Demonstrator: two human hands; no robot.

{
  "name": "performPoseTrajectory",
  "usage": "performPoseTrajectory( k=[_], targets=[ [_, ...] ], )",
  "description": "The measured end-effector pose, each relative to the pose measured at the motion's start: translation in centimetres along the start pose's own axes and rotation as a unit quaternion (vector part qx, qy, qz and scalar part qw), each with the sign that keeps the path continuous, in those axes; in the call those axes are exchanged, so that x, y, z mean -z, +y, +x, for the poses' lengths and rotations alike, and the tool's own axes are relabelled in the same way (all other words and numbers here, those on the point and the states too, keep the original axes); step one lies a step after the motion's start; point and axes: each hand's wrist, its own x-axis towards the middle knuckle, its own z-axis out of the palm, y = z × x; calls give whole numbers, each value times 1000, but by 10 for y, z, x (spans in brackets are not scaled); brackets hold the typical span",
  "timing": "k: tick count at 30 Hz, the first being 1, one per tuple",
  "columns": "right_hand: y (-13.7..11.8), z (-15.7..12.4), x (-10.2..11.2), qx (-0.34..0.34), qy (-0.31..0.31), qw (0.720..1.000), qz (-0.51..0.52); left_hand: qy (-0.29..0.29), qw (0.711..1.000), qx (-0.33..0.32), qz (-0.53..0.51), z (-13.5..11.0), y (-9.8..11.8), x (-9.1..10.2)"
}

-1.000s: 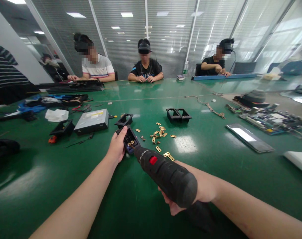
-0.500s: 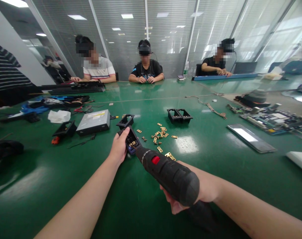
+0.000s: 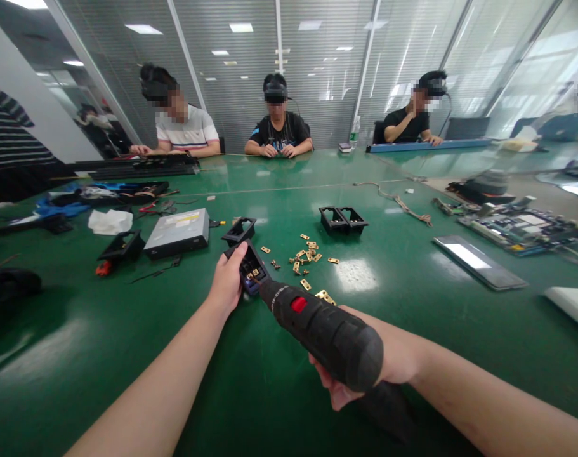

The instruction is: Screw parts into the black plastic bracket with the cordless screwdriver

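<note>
My left hand is closed around the side of a black plastic frame, tilted up off the table, with small brass pieces inside it. My right hand grips a black cordless drill with a red switch on its top. The drill's nose points into the frame, and its thin bit reaches the brass pieces; the exact contact is too small to tell. Just right of the frame lie loose brass plates and small screws. Another black frame sits right behind my left hand.
Two joined black frames stand beyond the brass plates. On the left are a metal disc drive and another black frame. To the right lie a phone and a circuit board. Several people sit across the green table.
Both my hands, the drill and the held frame stay nearly in place. Across the table on the right, a person has raised one hand to their head.
</note>
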Motion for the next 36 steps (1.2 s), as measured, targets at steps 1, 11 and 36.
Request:
performPoseTrajectory(
  k=[1,11,36],
  targets=[
    [0,0,0,2,-2,1000,3,1,1000,0,0,0,0,0],
    [2,0,-1,4,-5,999,44,3,1000,1,-11,-2,1,0],
    [1,1,0,7,-10,1000,6,-3,1000,4,4,-2,2,0]
  ],
)
